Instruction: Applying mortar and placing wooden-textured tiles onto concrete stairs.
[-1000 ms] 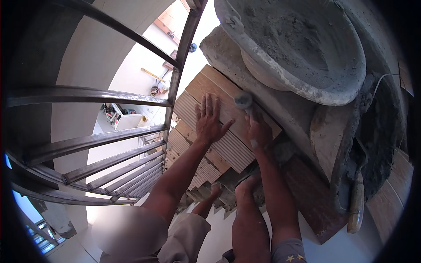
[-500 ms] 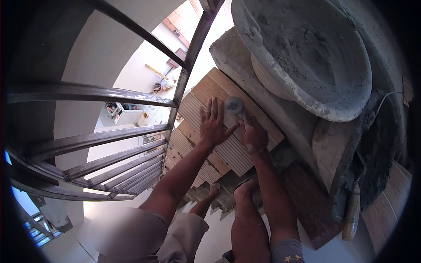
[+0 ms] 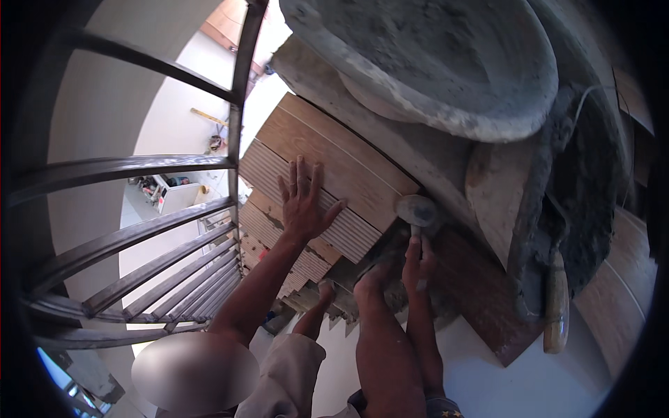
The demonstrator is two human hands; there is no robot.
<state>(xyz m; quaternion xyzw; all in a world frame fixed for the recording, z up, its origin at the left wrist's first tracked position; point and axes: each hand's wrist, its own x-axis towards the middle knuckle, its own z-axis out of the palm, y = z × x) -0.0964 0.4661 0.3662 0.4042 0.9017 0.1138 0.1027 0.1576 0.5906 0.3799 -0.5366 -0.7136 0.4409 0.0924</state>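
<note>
My left hand [image 3: 301,209] lies with fingers spread on the step's tiles, over the ribbed strip [image 3: 355,233] and the edge of the smooth wood-look tile [image 3: 334,143]. My right hand [image 3: 419,263] is closed round the handle of a mallet. The mallet's rounded grey head [image 3: 416,209] is at the right corner of the wood-look tile; whether it touches the tile I cannot tell. Below the tiled step, lower stairs drop away, with my bare legs beside my right arm.
A large mortar-crusted basin [image 3: 446,115] stands at the upper right. Beside it, a wooden-handled trowel [image 3: 556,306] rests in a cement-smeared container [image 3: 519,244]. A dark brown tile [image 3: 488,299] lies at lower right. Metal railing bars [image 3: 125,166] run along the left.
My right hand has moved the mallet from the tile's middle, beside my left hand, to its near right corner. The whole view has shifted; my left hand stays flat on the tiles.
</note>
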